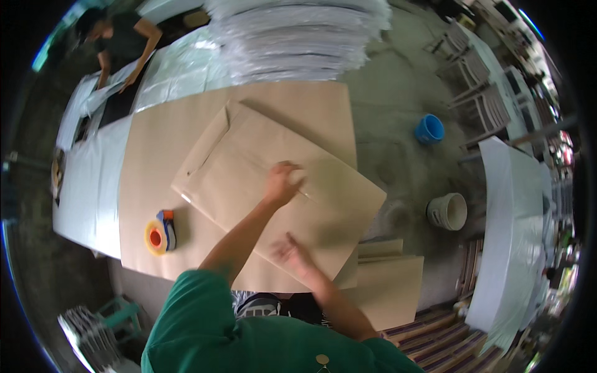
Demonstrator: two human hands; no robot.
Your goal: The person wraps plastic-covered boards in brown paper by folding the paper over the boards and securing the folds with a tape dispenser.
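The brown parcel (317, 211) slants lengthwise, upper-left to lower-right; your left hand (283, 185) curls, hold unclear; your right hand (295, 255) spreads loosely; blue bucket (430, 129), contents indistinct.

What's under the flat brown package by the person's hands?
A large brown sheet shows beyond the edges of the flat brown package; whatever lies directly beneath its middle is covered.
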